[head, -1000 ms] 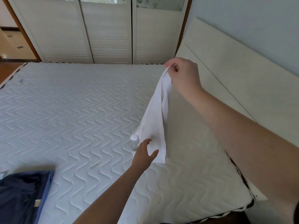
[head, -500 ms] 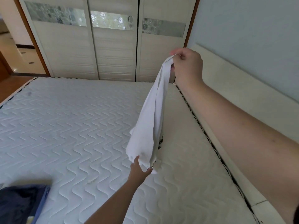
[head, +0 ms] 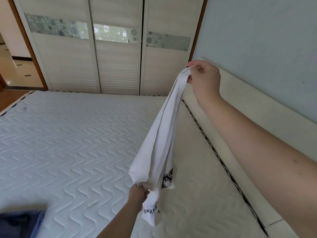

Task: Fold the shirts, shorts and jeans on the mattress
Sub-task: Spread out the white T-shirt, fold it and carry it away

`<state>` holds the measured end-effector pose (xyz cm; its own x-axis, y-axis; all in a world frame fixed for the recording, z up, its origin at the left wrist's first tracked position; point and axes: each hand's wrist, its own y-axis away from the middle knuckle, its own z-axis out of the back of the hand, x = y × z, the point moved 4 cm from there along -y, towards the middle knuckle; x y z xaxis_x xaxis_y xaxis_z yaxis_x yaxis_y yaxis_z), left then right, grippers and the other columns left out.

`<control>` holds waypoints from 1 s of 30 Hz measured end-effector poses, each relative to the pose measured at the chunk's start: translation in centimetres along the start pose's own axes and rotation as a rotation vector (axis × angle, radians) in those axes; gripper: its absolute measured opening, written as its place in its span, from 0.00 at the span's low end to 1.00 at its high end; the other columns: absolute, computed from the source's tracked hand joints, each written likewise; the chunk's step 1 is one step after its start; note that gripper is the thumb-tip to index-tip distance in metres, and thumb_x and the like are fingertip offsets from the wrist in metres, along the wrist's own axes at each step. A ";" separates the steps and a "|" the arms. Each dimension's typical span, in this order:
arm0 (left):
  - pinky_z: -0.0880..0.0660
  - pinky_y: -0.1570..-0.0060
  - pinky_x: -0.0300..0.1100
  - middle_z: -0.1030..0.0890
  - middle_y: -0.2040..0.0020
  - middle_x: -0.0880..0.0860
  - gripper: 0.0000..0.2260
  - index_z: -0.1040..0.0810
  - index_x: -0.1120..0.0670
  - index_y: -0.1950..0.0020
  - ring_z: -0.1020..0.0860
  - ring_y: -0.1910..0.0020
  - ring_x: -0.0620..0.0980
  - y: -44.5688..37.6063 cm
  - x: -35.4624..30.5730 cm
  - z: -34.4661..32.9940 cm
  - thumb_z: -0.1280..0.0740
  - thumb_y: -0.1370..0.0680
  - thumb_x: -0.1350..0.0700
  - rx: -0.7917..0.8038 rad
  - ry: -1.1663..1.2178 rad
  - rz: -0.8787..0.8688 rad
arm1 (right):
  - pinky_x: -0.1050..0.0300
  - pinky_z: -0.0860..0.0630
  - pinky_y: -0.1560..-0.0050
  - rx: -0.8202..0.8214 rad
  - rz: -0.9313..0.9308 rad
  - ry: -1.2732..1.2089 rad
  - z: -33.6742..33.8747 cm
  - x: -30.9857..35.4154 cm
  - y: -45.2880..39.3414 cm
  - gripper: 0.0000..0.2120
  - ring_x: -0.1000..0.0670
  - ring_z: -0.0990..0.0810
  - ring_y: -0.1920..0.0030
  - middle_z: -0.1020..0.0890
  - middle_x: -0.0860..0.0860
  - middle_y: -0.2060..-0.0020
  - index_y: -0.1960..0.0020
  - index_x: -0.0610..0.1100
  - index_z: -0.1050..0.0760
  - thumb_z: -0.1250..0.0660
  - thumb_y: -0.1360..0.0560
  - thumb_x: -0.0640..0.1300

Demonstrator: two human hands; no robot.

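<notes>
Count, head view:
- white shirt (head: 159, 145), black print: 1
- dark blue garment (head: 20, 222), kind unclear, partly out of frame: 1
- mattress (head: 68, 143): 1
- hands: 2, left hand (head: 138, 194), right hand (head: 205, 78)
- wardrobe door panels (head: 118, 66): 3

wardrobe (head: 113, 66): sliding doors, frosted band | wall (head: 257, 40): pale blue | floor (head: 15, 69): glossy

Home bedroom: quilted mattress (head: 68, 143), sliding wardrobe doors (head: 116, 66).
</notes>
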<state>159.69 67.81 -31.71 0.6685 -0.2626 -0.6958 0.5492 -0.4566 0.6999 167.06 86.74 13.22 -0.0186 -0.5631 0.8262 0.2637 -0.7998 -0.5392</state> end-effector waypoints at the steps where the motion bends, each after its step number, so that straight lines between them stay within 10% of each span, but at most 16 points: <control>1: 0.28 0.73 0.39 0.22 0.56 0.61 0.13 0.29 0.67 0.35 0.24 0.67 0.51 -0.1 -0.7 0.7 0.42 0.20 0.66 -0.029 -0.047 -0.053 | 0.43 0.18 0.52 -0.005 -0.010 0.016 0.4 -0.6 0.0 0.16 0.47 0.16 0.57 0.16 0.50 0.60 0.58 0.55 0.19 0.42 0.28 0.38; 21: 0.22 0.67 0.30 0.21 0.57 0.56 0.12 0.24 0.65 0.38 0.20 0.75 0.41 7.1 -37.9 3.6 0.36 0.19 0.60 -0.162 -0.198 -0.771 | 0.47 0.22 0.39 -0.241 -0.337 0.138 15.2 -14.0 -8.7 0.18 0.44 0.19 0.45 0.18 0.43 0.46 0.42 0.41 0.20 0.44 0.25 0.35; 30: 0.23 0.71 0.29 0.22 0.58 0.54 0.02 0.23 0.57 0.52 0.20 0.75 0.39 11.7 -39.4 2.0 0.33 0.20 0.62 -0.211 -0.181 -0.787 | 0.59 0.18 0.53 -0.182 -0.418 -0.134 18.6 -20.1 -8.1 0.08 0.48 0.19 0.55 0.19 0.43 0.56 0.47 0.36 0.20 0.34 0.24 0.37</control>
<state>138.78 71.14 3.56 -0.0307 -0.0740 -0.9968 0.9165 -0.4000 0.0015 183.23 108.34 4.03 0.0405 -0.1633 0.9858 0.0866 -0.9823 -0.1662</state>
